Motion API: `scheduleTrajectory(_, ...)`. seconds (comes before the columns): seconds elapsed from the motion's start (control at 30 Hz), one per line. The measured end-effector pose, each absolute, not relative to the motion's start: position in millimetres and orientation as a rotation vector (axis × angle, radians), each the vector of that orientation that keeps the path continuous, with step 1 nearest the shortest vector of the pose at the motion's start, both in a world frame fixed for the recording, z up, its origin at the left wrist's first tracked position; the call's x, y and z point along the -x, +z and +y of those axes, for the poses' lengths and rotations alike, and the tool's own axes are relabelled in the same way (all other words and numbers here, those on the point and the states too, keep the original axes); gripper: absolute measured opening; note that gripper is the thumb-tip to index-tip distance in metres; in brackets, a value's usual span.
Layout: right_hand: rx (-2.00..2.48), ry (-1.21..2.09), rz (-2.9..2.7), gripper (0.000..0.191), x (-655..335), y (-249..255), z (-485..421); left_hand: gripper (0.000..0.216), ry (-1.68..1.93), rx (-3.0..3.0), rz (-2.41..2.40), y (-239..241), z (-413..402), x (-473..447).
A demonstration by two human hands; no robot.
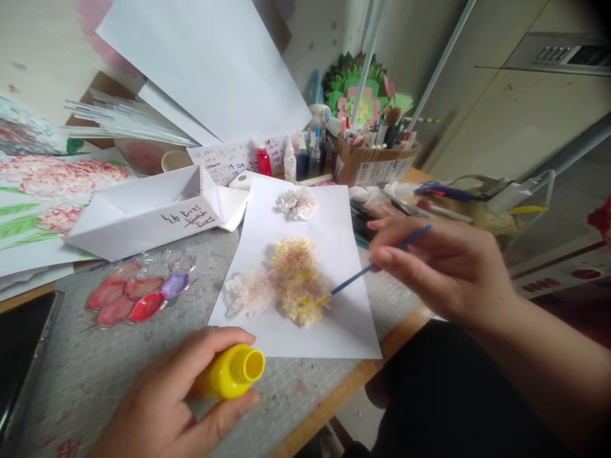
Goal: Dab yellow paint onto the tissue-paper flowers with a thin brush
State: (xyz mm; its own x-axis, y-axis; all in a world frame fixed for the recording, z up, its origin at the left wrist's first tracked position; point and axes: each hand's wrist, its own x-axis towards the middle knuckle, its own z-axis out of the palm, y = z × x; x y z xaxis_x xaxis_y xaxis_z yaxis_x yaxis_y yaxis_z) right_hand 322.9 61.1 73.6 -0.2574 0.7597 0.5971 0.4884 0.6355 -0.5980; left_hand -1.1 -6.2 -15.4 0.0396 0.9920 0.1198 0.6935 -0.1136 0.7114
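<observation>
My right hand (424,261) pinches a thin blue paintbrush (363,272). Its yellow-coated tip meets the lower edge of a ruffled paper flower (305,305) with yellow-dabbed petal edges. Above that, another yellow-edged flower (293,254) adjoins it. A pale, unpainted-looking flower (251,291) sits to the left, and a separate one (296,203) lies near the top of the white paper sheet (334,340). At the front left, my left hand (176,388) is wrapped round an uncapped yellow paint bottle (231,372), tilted with its mouth towards the sheet.
A flower-shaped paint palette (138,296) with red and purple wells rests on the grey cutting mat (195,299). Behind it stands a white paper box (147,210). Several paint bottles (289,159) and a cardboard box (377,162) of brushes line the back. A phone (23,362) lies at left.
</observation>
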Motion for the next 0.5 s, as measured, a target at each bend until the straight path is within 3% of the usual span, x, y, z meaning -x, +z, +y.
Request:
scheduleTrajectory(0.2,1.057,0.349,-1.839,0.025,-323,69,65,0.039,0.889,-2.017,1.573,-27,-4,13)
scheduleTrajectory(0.5,1.101,0.468,-1.754,0.033,-326,69,71,0.037,0.909,-2.075,1.54,-26,-2,11)
